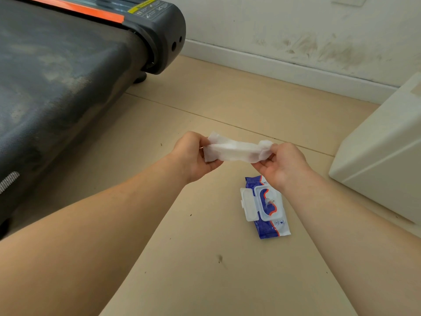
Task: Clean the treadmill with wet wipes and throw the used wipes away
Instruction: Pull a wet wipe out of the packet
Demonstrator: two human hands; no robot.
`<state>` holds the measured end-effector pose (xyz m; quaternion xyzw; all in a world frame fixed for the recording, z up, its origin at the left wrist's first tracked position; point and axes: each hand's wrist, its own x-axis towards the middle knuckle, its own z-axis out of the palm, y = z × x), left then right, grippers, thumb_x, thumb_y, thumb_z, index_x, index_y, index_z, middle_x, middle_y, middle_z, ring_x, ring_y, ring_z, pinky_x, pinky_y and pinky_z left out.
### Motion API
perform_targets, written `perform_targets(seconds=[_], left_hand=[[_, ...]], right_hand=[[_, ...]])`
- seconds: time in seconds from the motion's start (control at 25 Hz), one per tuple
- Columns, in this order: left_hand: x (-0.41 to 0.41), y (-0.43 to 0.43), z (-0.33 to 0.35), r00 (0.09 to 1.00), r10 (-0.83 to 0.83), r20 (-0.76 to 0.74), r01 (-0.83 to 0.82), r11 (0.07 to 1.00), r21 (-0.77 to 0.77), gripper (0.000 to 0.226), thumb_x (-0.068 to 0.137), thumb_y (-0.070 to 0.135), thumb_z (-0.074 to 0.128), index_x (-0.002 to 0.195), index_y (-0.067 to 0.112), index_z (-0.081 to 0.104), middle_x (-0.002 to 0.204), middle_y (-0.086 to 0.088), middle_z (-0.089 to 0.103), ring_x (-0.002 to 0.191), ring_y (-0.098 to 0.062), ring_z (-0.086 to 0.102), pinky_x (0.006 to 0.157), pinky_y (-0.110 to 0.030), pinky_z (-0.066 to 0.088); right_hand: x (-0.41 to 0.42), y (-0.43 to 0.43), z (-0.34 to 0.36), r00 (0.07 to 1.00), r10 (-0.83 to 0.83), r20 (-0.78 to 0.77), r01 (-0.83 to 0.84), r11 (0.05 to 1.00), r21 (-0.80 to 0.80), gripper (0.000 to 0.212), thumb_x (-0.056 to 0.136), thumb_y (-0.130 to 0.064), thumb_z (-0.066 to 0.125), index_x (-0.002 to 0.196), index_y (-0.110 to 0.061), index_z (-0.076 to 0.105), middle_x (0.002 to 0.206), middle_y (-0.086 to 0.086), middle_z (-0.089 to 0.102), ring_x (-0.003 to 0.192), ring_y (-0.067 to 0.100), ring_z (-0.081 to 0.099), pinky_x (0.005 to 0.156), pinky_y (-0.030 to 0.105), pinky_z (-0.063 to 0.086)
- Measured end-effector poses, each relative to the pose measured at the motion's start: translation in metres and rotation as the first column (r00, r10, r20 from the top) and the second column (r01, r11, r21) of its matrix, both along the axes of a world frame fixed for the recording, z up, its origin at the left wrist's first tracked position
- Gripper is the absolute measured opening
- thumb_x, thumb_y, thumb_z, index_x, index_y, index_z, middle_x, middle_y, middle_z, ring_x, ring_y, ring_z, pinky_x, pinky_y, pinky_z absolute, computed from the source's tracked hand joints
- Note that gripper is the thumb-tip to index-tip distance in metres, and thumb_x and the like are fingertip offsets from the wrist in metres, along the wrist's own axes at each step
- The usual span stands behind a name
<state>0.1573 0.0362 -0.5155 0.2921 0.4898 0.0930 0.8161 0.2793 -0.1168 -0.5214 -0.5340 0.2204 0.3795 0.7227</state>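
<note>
The left fingers are curled over one end of a wipe, pinching it against the thumb. The right fingers are bent round the other end in the same way, so the left hand and the right hand each grip the sheet and hold it between them. The wipe is white, damp-looking and crumpled. It is partly folded along its length, with a bunched knot of cloth at the right end. Its long axis runs left to right from hand to hand, dipping a little toward the right, and it hangs in the air above the floor.

Just below the right wrist a pack lies flat on the floor. It is blue and white with a red curve, and its long axis points away from the person. Its white lid is flipped open to the left. The print on it is too small to read.

The treadmill fills the left side, well apart from the hands. Its dark belt is streaked with pale dust. An orange stripe runs along its far rail, and beside that is a yellow label whose words I cannot make out.

A white cabinet stands at the right. The wall behind it is scuffed with dark marks.
</note>
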Motion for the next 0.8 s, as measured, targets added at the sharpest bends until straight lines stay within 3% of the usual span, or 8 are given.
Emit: perform_targets(seconds=[0.08, 0.16, 0.24, 0.32, 0.44, 0.56, 0.68, 0.8], left_hand=[[0.0, -0.004, 0.003, 0.997, -0.063, 0.041, 0.064, 0.998, -0.023, 0.035, 0.091, 0.009, 0.05, 0.124, 0.001, 0.059, 0.114, -0.012, 0.07, 0.1, -0.031, 0.071, 0.087, -0.042, 0.06], [0.002, -0.011, 0.005, 0.98, -0.198, 0.035, 0.197, 0.98, 0.031, 0.032, 0.094, 0.013, 0.06, 0.125, 0.003, 0.06, 0.113, -0.011, 0.071, 0.098, -0.028, 0.071, 0.088, -0.038, 0.059], [0.006, -0.018, 0.003, 0.958, -0.286, -0.002, 0.285, 0.954, 0.093, 0.028, 0.096, 0.012, 0.065, 0.123, 0.007, 0.063, 0.111, -0.009, 0.072, 0.093, -0.024, 0.071, 0.075, -0.034, 0.059], [0.008, -0.023, -0.004, 0.956, -0.292, -0.035, 0.294, 0.946, 0.137, 0.018, 0.098, 0.012, 0.064, 0.115, 0.011, 0.066, 0.108, -0.008, 0.073, 0.092, -0.024, 0.071, 0.072, -0.034, 0.058], [0.004, -0.029, -0.021, 0.9, -0.4, -0.171, 0.435, 0.84, 0.325, 0.006, 0.092, 0.005, 0.063, 0.098, 0.007, 0.064, 0.102, -0.014, 0.072, 0.092, -0.032, 0.071, 0.08, -0.041, 0.056], [-0.001, -0.049, -0.037, 0.808, -0.461, -0.367, 0.587, 0.684, 0.433, 0.012, 0.088, 0.001, 0.054, 0.08, 0.011, 0.053, 0.076, -0.013, 0.06, 0.065, -0.027, 0.056, 0.061, -0.031, 0.046], [-0.001, -0.073, -0.048, 0.687, -0.546, -0.479, 0.72, 0.602, 0.347, 0.007, 0.086, 0.005, 0.051, 0.088, 0.01, 0.056, 0.074, -0.01, 0.059, 0.059, -0.026, 0.053, 0.053, -0.024, 0.041], [0.002, -0.087, -0.056, 0.571, -0.634, -0.522, 0.82, 0.474, 0.32, 0.016, 0.088, 0.02, 0.066, 0.1, 0.01, 0.061, 0.085, -0.003, 0.061, 0.069, -0.019, 0.057, 0.058, -0.024, 0.044]], right_hand=[[-0.002, 0.0, 0.005, 0.994, 0.046, -0.099, -0.035, 0.994, 0.105, 0.019, 0.101, -0.009, 0.053, 0.116, 0.001, 0.057, 0.12, 0.016, 0.066, 0.1, 0.033, 0.071, 0.066, 0.04, 0.061], [-0.002, 0.003, 0.007, 0.987, 0.125, -0.099, -0.111, 0.985, 0.13, 0.02, 0.098, -0.01, 0.062, 0.115, -0.001, 0.057, 0.112, 0.012, 0.064, 0.096, 0.03, 0.068, 0.067, 0.037, 0.06], [0.0, 0.005, -0.001, 0.992, 0.13, -0.005, -0.13, 0.991, -0.018, 0.019, 0.092, 0.003, 0.062, 0.109, -0.006, 0.061, 0.098, 0.007, 0.065, 0.086, 0.025, 0.069, 0.06, 0.036, 0.06], [-0.001, -0.005, -0.014, 0.983, 0.144, 0.114, -0.103, 0.945, -0.311, 0.02, 0.091, 0.003, 0.062, 0.107, -0.008, 0.063, 0.091, 0.009, 0.068, 0.073, 0.025, 0.069, 0.06, 0.041, 0.062], [-0.011, -0.046, -0.045, 0.826, 0.509, 0.244, -0.185, 0.652, -0.735, 0.014, 0.091, -0.008, 0.057, 0.1, -0.013, 0.065, 0.087, 0.009, 0.067, 0.07, 0.028, 0.066, 0.071, 0.047, 0.061], [-0.021, -0.086, -0.076, 0.488, 0.864, 0.122, -0.324, 0.309, -0.894, 0.021, 0.094, -0.013, 0.052, 0.1, -0.02, 0.071, 0.095, 0.0, 0.068, 0.085, 0.025, 0.064, 0.076, 0.036, 0.055], [-0.02, -0.093, -0.095, 0.301, 0.952, 0.064, -0.354, 0.174, -0.919, 0.028, 0.097, -0.022, 0.05, 0.111, -0.035, 0.07, 0.108, 0.003, 0.058, 0.087, 0.023, 0.057, 0.077, 0.033, 0.049], [-0.019, -0.081, -0.095, 0.258, 0.966, 0.009, -0.287, 0.085, -0.954, 0.023, 0.093, -0.016, 0.054, 0.107, -0.03, 0.068, 0.115, 0.004, 0.05, 0.097, 0.026, 0.057, 0.079, 0.034, 0.049]])
